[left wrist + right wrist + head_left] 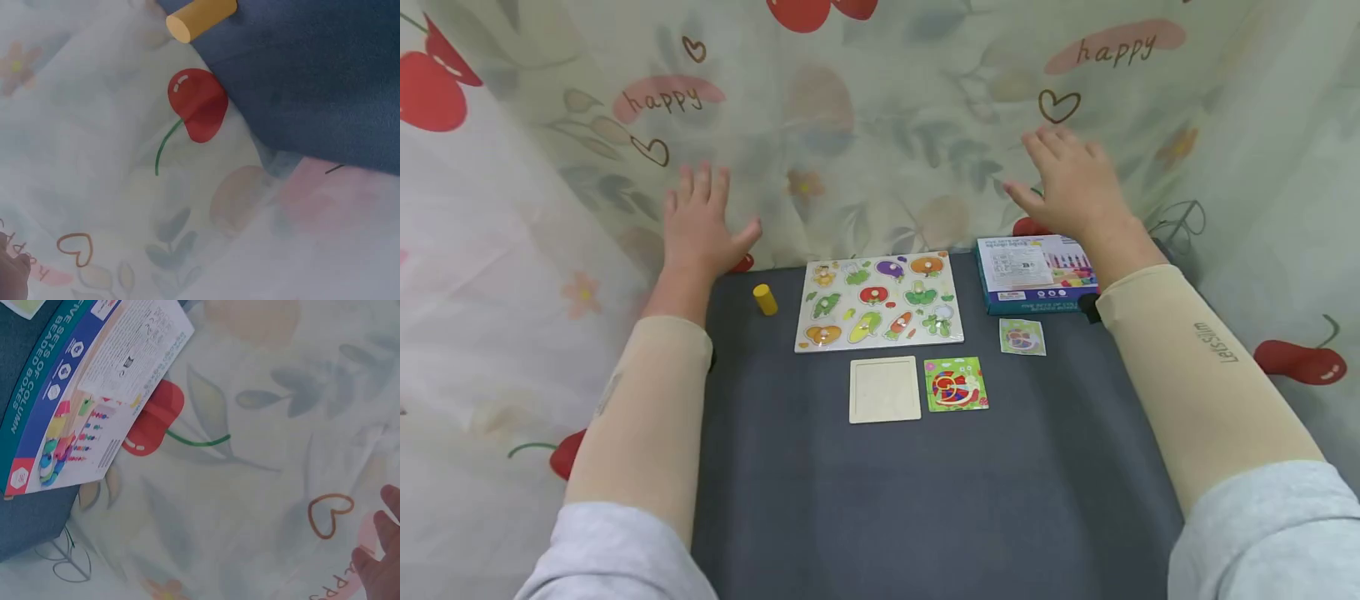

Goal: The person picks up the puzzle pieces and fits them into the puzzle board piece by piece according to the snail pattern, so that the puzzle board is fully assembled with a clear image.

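Both hands are raised with fingers spread, and neither holds anything. The left hand [702,225] is up at the far left, nearest to a yellow cylinder [765,300] that stands on the dark table. Over the far right, the right hand [1071,183] overlaps the curtain, above a blue and white boxed toy set [1033,273]. Between them lies a vegetable puzzle board [878,302] with knobbed pieces. In front of it are a plain wooden tray [884,390] and a green snail puzzle picture [957,385]. A small picture card [1022,337] lies before the box.
A patterned curtain [880,150] hangs behind the table and along both sides. The dark tablecloth [925,508] stretches toward the person. Thin looped wire [1180,223] shows behind the box at the right corner.
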A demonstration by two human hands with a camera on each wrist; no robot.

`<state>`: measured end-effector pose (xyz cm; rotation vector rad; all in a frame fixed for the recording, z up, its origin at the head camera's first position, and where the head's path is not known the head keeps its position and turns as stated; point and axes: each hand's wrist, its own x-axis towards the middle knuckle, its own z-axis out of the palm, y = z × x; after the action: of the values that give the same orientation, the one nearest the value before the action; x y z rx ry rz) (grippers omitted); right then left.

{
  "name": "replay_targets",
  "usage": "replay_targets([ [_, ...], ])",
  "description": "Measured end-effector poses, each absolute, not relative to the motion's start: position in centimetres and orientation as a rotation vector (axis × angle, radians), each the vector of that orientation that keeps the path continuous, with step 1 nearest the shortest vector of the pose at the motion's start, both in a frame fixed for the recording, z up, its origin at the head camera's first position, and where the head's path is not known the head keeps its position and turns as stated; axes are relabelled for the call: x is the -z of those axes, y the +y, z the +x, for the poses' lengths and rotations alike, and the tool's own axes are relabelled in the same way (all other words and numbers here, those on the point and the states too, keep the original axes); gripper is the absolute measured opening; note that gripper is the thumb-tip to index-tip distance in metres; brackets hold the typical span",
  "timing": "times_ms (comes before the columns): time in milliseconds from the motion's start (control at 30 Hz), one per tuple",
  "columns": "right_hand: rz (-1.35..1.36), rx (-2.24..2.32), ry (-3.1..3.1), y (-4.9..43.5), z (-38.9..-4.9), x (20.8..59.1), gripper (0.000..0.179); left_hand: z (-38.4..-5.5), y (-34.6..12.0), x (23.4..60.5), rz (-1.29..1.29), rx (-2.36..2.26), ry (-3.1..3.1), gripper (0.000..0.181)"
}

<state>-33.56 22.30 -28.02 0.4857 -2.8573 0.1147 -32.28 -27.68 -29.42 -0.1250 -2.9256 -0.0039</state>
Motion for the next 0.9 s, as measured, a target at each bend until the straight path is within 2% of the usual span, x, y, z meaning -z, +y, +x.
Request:
replay_targets([
  [333, 0.568, -0.166, -2.761, 21.0, -32.2, 29.1, 0.078, -29.6, -28.5, 31.0, -0.224, 0.108, -2.757, 0.085],
  [900, 0.662, -0.338, -2.636, 19.6, -29.0, 31.5, 0.075, -25.8, -26.9, 33.6, -0.331, 0.287, -2.619, 0.082],
])
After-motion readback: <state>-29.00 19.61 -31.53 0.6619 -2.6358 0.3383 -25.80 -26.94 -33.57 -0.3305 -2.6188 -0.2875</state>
